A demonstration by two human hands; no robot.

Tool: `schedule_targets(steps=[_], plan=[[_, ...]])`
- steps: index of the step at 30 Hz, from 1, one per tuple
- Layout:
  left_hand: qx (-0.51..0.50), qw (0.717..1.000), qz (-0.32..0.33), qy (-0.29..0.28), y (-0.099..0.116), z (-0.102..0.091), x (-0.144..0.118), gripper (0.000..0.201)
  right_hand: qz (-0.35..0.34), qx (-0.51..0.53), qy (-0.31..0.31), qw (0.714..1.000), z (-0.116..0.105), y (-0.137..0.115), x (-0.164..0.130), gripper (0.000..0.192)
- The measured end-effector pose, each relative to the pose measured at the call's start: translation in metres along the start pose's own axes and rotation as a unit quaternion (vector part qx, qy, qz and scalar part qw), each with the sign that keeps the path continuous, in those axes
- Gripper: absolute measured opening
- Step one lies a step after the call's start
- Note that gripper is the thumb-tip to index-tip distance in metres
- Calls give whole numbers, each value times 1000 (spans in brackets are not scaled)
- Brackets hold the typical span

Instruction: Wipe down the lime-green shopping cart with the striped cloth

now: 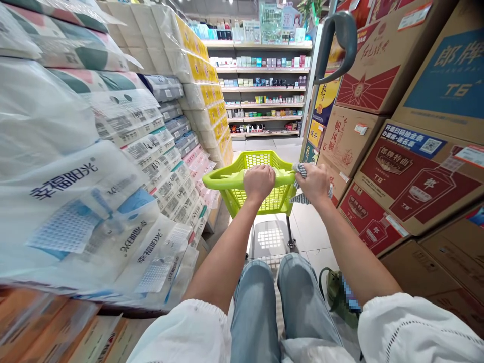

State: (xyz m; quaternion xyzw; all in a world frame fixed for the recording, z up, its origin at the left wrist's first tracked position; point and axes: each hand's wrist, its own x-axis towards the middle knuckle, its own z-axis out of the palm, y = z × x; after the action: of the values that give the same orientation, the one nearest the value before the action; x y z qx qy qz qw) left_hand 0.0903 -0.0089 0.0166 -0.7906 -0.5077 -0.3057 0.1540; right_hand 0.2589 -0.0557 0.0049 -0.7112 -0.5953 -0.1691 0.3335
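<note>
Lime-green plastic makes up the shopping cart [260,174], which is being pushed along a narrow store aisle; it sits at about twelve o'clock from the person, just ahead of the knees. The step in hand appears to be the steering of the cart forward between the stacks. The cart's handle bar [227,180] is gripped by both hands. The left hand [259,182] is closed in a full fist over the bar, fingers wrapped together around it, knuckles uppermost. The right hand [314,184] is likewise curled shut at the bar's right end, and a striped cloth [302,171] is pinched within that grip, its loose end hanging below the wrist; whether the fingers close wholly round the bar beneath the cloth cannot be told.

At nine o'clock, bulk packs of tissue paper [75,201] in clear wrap are stacked high and lean close to the cart's left rim. At three o'clock, cardboard liquor cartons [412,176] are piled just beside the right arm. Stocked shelves [264,91] are seen well ahead at twelve o'clock. A grey curved handle [340,40] rises at one o'clock, near the cartons.

The next move is judged to call for a straight, centred push, since little room is left on either side.
</note>
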Motion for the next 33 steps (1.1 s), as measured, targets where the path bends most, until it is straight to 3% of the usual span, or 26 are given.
schedule_targets(steps=[4, 7, 13, 19, 23, 30, 33], plan=[[-1, 1000, -3, 5, -1, 1, -2, 42, -53, 12, -13, 998, 2, -40, -14, 36], [-1, 1000, 10, 10, -7, 0, -2, 42, -62, 17, -16, 998, 3, -50, -17, 35], [-6, 1000, 16, -11, -16, -5, -3, 44, -28, -5, -26, 999, -3, -11, 5, 33], [4, 1000, 12, -14, -16, -9, -2, 44, -41, 67, -96, 992, -11, 25, 27, 29], [2, 1000, 15, -17, -25, -12, -6, 44, -70, 104, -91, 988, -13, 20, 19, 26], [-34, 998, 57, -10, -58, -9, -4, 45, -91, 109, -46, 989, -11, -5, -8, 23], [-34, 996, 86, 12, -56, -14, -5, 41, -91, 115, -48, 988, -14, -15, -14, 20]])
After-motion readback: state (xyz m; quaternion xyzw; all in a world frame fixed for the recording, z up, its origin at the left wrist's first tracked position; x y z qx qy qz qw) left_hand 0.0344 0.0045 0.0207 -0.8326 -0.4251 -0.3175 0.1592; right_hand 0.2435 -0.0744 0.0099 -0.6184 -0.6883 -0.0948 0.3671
